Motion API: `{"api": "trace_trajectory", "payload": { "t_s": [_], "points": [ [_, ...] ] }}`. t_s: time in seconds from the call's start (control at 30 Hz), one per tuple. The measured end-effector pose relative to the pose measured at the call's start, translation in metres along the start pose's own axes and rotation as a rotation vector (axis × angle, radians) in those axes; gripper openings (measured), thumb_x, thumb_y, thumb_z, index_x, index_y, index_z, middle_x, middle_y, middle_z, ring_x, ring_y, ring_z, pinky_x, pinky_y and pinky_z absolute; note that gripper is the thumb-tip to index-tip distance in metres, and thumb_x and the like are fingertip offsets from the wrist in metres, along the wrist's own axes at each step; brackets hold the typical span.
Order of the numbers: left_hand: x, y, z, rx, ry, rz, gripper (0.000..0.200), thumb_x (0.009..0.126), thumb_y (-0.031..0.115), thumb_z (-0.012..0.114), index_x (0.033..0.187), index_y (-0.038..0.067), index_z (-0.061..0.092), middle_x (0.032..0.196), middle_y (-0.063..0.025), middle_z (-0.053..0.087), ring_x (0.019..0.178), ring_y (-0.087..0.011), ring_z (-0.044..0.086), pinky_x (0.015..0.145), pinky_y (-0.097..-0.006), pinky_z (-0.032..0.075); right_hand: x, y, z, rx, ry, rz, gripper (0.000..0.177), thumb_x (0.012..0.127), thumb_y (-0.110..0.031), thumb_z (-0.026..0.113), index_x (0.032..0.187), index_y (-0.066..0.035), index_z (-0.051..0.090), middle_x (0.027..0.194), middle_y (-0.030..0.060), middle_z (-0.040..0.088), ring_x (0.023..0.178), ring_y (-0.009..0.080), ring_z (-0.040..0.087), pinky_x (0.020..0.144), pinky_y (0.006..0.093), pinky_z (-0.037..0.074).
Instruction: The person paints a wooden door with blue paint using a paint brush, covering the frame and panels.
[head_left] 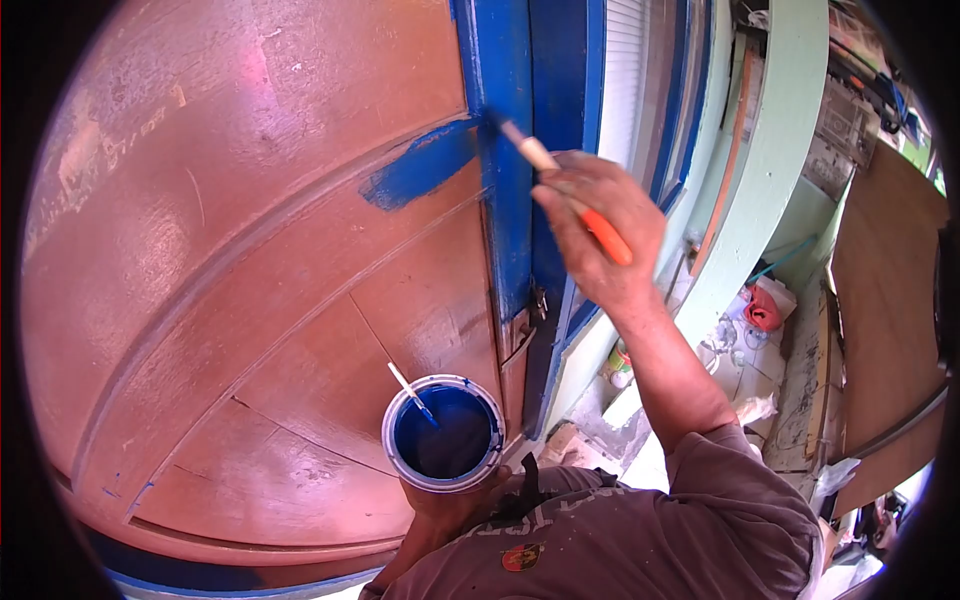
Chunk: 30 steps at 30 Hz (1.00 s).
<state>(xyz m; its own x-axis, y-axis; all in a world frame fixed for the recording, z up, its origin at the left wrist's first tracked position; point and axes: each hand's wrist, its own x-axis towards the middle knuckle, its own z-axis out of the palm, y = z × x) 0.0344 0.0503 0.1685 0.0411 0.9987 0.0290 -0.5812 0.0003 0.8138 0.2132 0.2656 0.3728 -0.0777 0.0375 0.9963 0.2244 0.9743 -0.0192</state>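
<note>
Paintbrush [537, 153] slants through right grip [632, 205], ends protruding.

The paint pot [440, 484] hides most of my left hand [424, 500]; the bristles [499, 121] of my brush [538, 154] blur (I can't pick out their tips). My shirt emblem's [521, 560] lettering is too small to read.

There are two hands, one left [446, 508] and one right [612, 228], one paintbrush [538, 154], one bucket [447, 485], one thin stick [408, 389] at the bucket's rim, one door [310, 325] and one blue patch [420, 170].
</note>
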Motion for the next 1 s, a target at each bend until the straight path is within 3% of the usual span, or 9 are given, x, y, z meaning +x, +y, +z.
{"api": "trace_trajectory", "payload": {
  "t_s": [0.07, 0.2, 0.3, 0.37, 0.47, 0.6, 0.83, 0.87, 1.0],
  "points": [
    [-0.001, 0.003, -0.002, 0.32, 0.035, 0.021, 0.088, 0.088, 0.069, 0.066, 0.156, 0.022, 0.04, 0.16, -0.015, 0.042, 0.151, -0.038, 0.03, 0.096, -0.0572, 0.05, -0.007, -0.005, 0.014, 0.113, -0.047, -0.027, 0.016, 0.082, -0.003, 0.084, 0.094, 0.0, 0.074, 0.094, 0.0158, 0.076, 0.098, 0.0296, 0.075, 0.082, 0.0351, 0.061],
    [-0.003, -0.001, -0.02, 0.205, 0.025, 0.029, 0.088, 0.088, 0.069, 0.066, 0.157, 0.022, 0.039, 0.161, -0.0146, 0.041, 0.152, -0.0381, 0.03, 0.097, -0.0573, 0.05, -0.006, -0.034, 0.013, 0.297, -0.031, 0.021, 0.014, 0.082, 0.0, 0.083, 0.093, -0.002, 0.074, 0.093, 0.0129, 0.075, 0.093, 0.0287, 0.074, 0.081, 0.0341, 0.06],
    [-0.002, 0.01, -0.015, 0.205, 0.021, 0.005, 0.089, 0.088, 0.069, 0.067, 0.157, 0.022, 0.038, 0.162, -0.0147, 0.04, 0.152, -0.0384, 0.03, 0.097, -0.0578, 0.05, 0.004, -0.016, 0.01, 0.195, -0.004, -0.063, 0.014, 0.082, 0.0, 0.083, 0.093, -0.002, 0.074, 0.092, 0.0148, 0.075, 0.092, 0.0283, 0.074, 0.08, 0.034, 0.06],
    [-0.002, 0.012, -0.018, 0.259, 0.02, -0.007, 0.09, 0.088, 0.069, 0.067, 0.158, 0.021, 0.038, 0.162, -0.0149, 0.039, 0.152, -0.0386, 0.03, 0.097, -0.058, 0.05, 0.005, -0.005, 0.004, 0.091, 0.027, 0.036, 0.013, 0.083, 0.0, 0.082, 0.093, 0.0, 0.073, 0.094, 0.0167, 0.075, 0.092, 0.0278, 0.074, 0.081, 0.0341, 0.06],
    [-0.001, 0.002, -0.028, 0.26, 0.032, 0.006, 0.091, 0.087, 0.07, 0.067, 0.158, 0.02, 0.037, 0.163, -0.0153, 0.039, 0.152, -0.0387, 0.03, 0.098, -0.0581, 0.049, 0.007, 0.003, -0.005, -0.032, 0.057, 0.013, 0.015, 0.086, -0.001, 0.08, 0.098, 0.003, 0.072, 0.098, 0.0181, 0.075, 0.095, 0.0293, 0.074, 0.085, 0.0356, 0.059],
    [0.004, -0.01, -0.023, 0.112, 0.029, 0.051, 0.092, 0.088, 0.069, 0.067, 0.159, 0.02, 0.035, 0.163, -0.0155, 0.037, 0.152, -0.0386, 0.03, 0.098, -0.0583, 0.049, 0.018, 0.01, -0.01, -0.014, 0.117, -0.045, 0.012, 0.084, 0.001, 0.08, 0.093, 0.002, 0.074, 0.096, 0.0153, 0.076, 0.089, 0.0277, 0.075, 0.079, 0.034, 0.06],
    [0.009, -0.006, 0.017, 0.244, 0.12, 0.045, 0.092, 0.088, 0.069, 0.067, 0.159, 0.021, 0.035, 0.163, -0.0159, 0.037, 0.152, -0.0385, 0.03, 0.099, -0.0582, 0.049, 0.024, 0.017, -0.012, 0.116, -0.147, 0.155, 0.015, 0.09, -0.003, 0.074, 0.104, 0.002, 0.075, 0.102, 0.0188, 0.076, 0.088, 0.0277, 0.075, 0.078, 0.0337, 0.059],
    [0.009, -0.005, 0.022, 0.264, 0.129, 0.045, 0.091, 0.088, 0.069, 0.067, 0.159, 0.021, 0.035, 0.163, -0.0159, 0.038, 0.151, -0.0385, 0.031, 0.099, -0.0581, 0.049, 0.026, 0.021, -0.014, 0.161, -0.162, 0.227, 0.016, 0.094, -0.005, 0.07, 0.107, 0.001, 0.076, 0.1, 0.0148, 0.077, 0.085, 0.0212, 0.075, 0.075, 0.0306, 0.059],
    [0.008, -0.01, 0.024, 0.374, 0.152, 0.039, 0.091, 0.087, 0.071, 0.067, 0.157, 0.021, 0.037, 0.161, -0.0153, 0.04, 0.15, -0.0381, 0.033, 0.098, -0.0573, 0.05, 0.046, 0.014, -0.028, 0.451, -0.134, 0.588, 0.015, 0.097, -0.01, 0.071, 0.105, 0.001, 0.076, 0.092, 0.006, 0.075, 0.077, 0.0101, 0.07, 0.067, 0.0246, 0.057]
  ]
}}
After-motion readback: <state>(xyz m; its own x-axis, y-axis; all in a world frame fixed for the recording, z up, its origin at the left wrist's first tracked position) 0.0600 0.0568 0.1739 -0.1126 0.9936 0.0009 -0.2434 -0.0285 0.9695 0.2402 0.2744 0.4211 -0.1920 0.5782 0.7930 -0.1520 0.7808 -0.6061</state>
